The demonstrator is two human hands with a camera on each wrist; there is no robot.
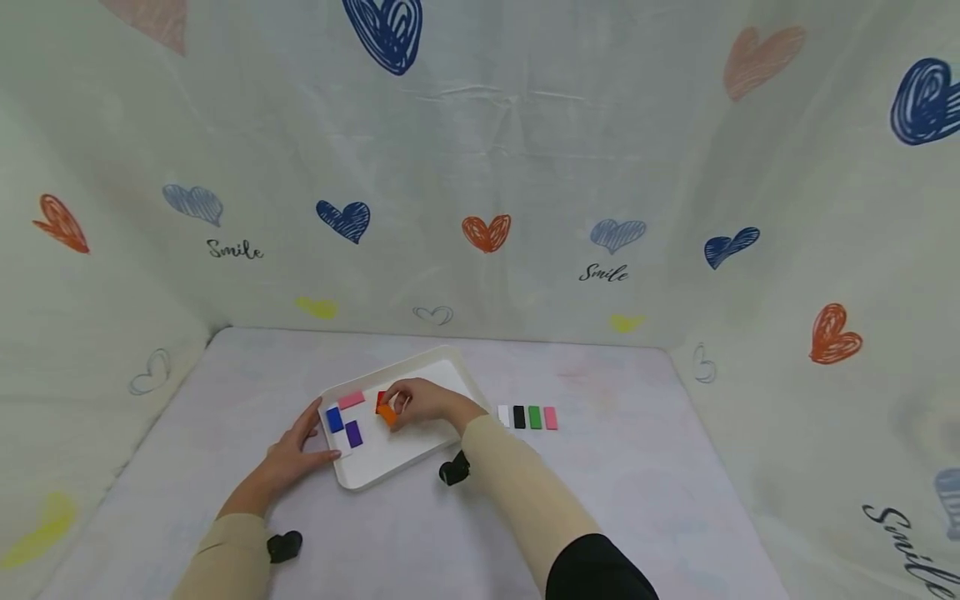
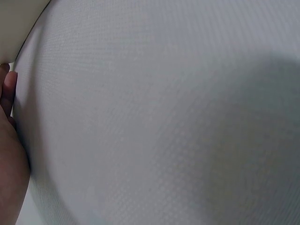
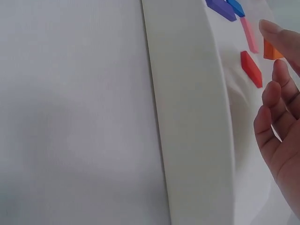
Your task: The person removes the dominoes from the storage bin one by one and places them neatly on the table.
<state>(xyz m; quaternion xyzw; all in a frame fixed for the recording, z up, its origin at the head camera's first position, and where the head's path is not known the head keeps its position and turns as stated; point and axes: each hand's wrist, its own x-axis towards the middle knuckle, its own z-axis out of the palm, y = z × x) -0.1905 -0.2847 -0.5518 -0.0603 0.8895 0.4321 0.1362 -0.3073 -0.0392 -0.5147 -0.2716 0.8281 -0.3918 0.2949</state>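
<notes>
My right hand (image 1: 423,402) is over the white tray (image 1: 405,467), pinching an orange block (image 1: 387,414) between thumb and fingers. Close by the orange block lies a red block (image 3: 251,69) on the tray floor, partly covered in the head view. A pink block (image 1: 351,400), a blue block (image 1: 334,419) and a purple block (image 1: 354,433) lie toward the tray's left end. My left hand (image 1: 288,458) rests against that left end, thumb and fingers spread along the rim. Only part of the left hand (image 2: 11,154) shows at the edge of its wrist view.
Right of the tray, a white block (image 1: 503,416), a black block (image 1: 519,417), a green block (image 1: 535,417) and another pink block (image 1: 551,417) stand in a row on the white table (image 1: 615,500). A cloth printed with hearts (image 1: 486,234) hangs behind and at both sides.
</notes>
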